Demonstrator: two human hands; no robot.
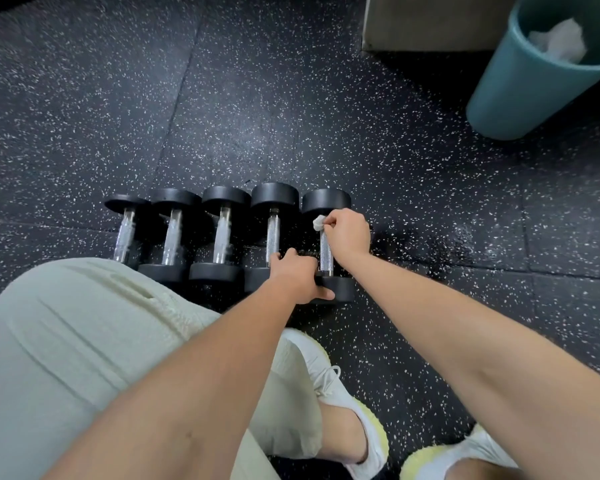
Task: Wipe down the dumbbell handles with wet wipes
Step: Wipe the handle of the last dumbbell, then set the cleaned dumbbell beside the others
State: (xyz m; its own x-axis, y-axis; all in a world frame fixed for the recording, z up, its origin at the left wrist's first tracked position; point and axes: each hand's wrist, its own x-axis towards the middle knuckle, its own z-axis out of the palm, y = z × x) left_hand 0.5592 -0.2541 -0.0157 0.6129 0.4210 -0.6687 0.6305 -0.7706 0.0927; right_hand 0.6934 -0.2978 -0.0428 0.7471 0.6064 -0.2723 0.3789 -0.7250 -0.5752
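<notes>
Teal bin (pixel 520 84) beyond dumbbells (pixel 222 233)

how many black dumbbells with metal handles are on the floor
5 black dumbbells with metal handles in one row: far left, second, middle, fourth, and far right, gripped by both hands.

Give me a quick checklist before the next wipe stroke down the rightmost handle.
1. Wipe pinched in right hand: ok.
2. Wipe touching the far end of the handle: ok.
3. Left hand bracing the near head: ok.
4. Handle below the wipe free for the stroke: ok.
5. Wipe still wet enough: cannot tell.
6. Bin nearby for used wipes: ok.
</notes>
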